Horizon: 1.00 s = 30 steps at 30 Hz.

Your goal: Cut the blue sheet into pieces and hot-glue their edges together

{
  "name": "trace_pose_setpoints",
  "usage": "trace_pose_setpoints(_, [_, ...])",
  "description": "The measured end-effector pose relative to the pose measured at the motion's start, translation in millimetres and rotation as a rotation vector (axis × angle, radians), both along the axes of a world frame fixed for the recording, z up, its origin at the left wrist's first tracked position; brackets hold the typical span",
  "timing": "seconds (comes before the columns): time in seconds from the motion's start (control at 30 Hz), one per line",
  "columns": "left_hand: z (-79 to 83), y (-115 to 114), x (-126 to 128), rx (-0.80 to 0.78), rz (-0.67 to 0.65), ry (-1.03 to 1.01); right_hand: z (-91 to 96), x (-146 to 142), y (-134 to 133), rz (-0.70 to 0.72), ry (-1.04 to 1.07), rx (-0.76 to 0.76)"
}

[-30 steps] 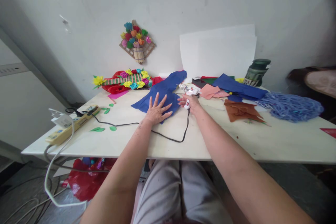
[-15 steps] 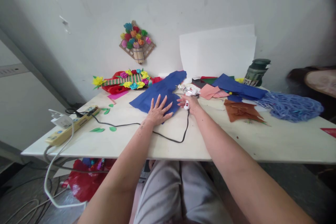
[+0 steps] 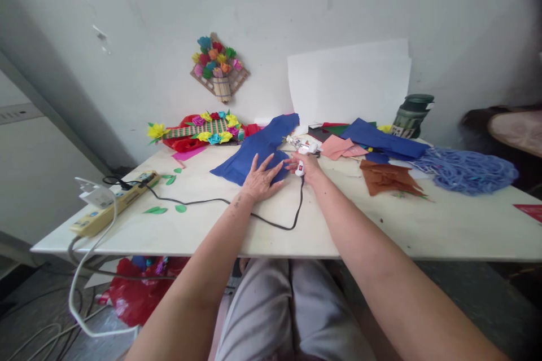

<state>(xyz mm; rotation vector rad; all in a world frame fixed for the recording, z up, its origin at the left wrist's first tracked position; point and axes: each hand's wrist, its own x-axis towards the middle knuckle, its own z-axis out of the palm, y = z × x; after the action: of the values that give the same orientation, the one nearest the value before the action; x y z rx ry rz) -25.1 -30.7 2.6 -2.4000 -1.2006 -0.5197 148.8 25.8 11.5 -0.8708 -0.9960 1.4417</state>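
My left hand [image 3: 261, 181] lies palm down with fingers spread on a dark blue sheet [image 3: 239, 159], paper or cloth, near its front edge. Just to the right, my right hand [image 3: 312, 170] is wrapped round a white hot glue gun [image 3: 301, 169] with a red switch on its handle. A black cord [image 3: 275, 224] runs from the gun's base, passes by my left wrist and reaches the power strip. The gun's nozzle is hard to make out among small items behind it.
At left stand a yellow power strip [image 3: 84, 224] and green paper leaves [image 3: 180, 208]. Behind lies a flower-decorated craft piece [image 3: 199, 131]. To the right are pink paper [image 3: 336, 146], brown paper [image 3: 387, 177], a blue yarn bundle [image 3: 474, 172] and a dark green bottle [image 3: 410, 117].
My left hand has slid slightly right across the blue sheet, nearer to my right hand. My right hand keeps its hold on the glue gun; the view has shifted a little.
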Motion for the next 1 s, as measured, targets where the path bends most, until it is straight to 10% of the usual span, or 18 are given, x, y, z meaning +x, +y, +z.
trace_pose_setpoints(0.53, [-9.1, 7.3, -2.2, -0.025, 0.049, -0.077, -2.6, -0.6, 2.9, -0.005, -0.005, -0.002])
trace_pose_setpoints(1.0, [-1.6, 7.0, -14.0, 0.020, 0.475, -0.342, -0.6, 1.5, 1.9, 0.001, 0.011, 0.006])
